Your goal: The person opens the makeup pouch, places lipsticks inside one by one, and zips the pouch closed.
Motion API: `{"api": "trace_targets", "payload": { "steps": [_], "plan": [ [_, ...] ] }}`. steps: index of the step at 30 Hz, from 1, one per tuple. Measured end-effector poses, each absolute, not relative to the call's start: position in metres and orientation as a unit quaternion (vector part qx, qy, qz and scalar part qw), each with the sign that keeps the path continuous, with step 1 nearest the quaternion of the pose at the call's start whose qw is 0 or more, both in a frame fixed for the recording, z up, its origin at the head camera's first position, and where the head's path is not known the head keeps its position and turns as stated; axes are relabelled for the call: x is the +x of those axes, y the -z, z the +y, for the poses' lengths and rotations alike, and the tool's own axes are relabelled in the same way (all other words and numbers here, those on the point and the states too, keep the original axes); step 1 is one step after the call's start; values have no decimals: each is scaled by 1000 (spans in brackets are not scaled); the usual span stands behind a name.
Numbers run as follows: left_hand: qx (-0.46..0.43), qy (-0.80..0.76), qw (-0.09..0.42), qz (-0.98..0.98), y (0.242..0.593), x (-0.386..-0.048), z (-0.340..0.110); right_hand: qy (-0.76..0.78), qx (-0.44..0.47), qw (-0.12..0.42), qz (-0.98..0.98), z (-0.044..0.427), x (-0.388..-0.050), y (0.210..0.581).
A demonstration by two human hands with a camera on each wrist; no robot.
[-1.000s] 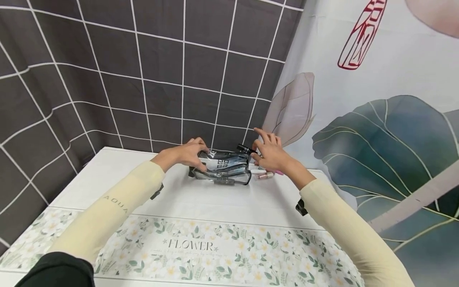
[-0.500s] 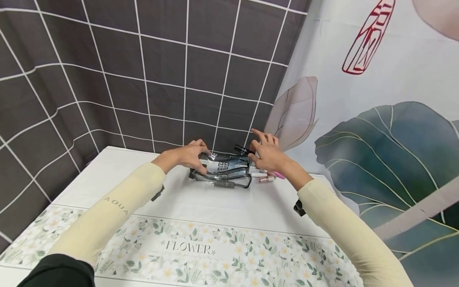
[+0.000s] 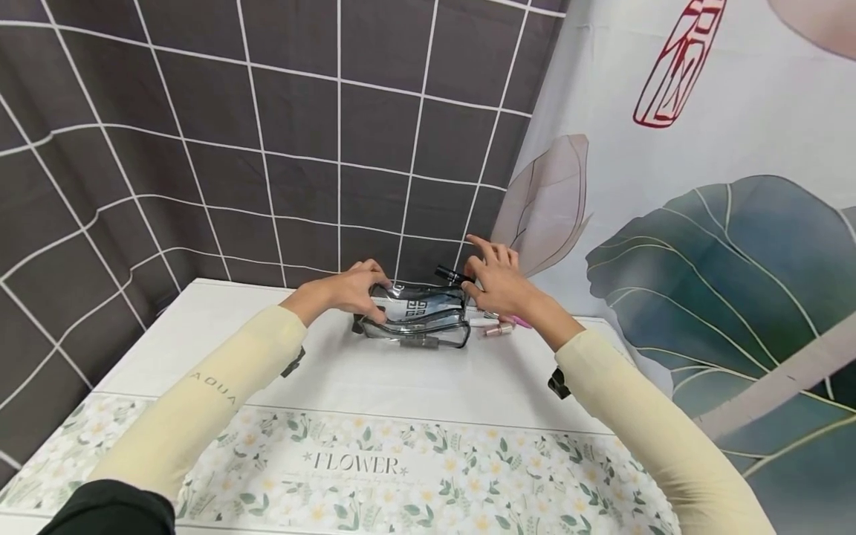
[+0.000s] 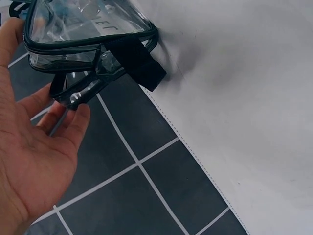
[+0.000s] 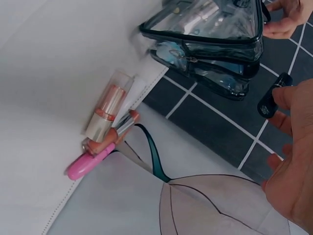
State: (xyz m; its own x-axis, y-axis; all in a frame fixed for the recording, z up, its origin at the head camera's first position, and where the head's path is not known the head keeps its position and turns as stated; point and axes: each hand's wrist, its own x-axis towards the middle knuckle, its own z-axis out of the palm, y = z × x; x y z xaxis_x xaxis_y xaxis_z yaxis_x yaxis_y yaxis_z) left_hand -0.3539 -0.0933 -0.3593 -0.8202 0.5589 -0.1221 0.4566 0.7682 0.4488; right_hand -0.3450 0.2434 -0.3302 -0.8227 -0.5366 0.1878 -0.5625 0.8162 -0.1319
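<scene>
A clear zippered cosmetic pouch [image 3: 416,307] with black trim stands near the back of the white table, with cosmetics visible inside. My left hand [image 3: 353,290] grips its left side, thumb in front and fingers behind; in the left wrist view, fingertips touch the pouch's [image 4: 83,41] black-edged lower part. Just right of the pouch's top, my right hand [image 3: 500,284] pinches a small black cylindrical cosmetic tube [image 5: 274,98] between thumb and index finger, the other fingers spread. The tube is tilted and apart from the pouch in the right wrist view.
Right of the pouch lie a clear-capped lip gloss [image 5: 105,110], a lipstick [image 5: 117,131] and a pink item [image 5: 90,164], close together. A dark grid cloth [image 3: 301,178] hangs behind the table. A floral strip [image 3: 281,464] runs along the front.
My right hand has shifted slightly left with the black tube. The left hand keeps its grip on the pouch. The head view has moved a little.
</scene>
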Motion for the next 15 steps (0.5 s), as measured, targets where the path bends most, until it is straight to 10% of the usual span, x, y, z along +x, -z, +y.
{"api": "trace_targets", "payload": {
  "steps": [15],
  "plan": [
    [288,-203,116,928,363,-359,-94,-60,303,59,-949,219,-336,332]
  ]
}}
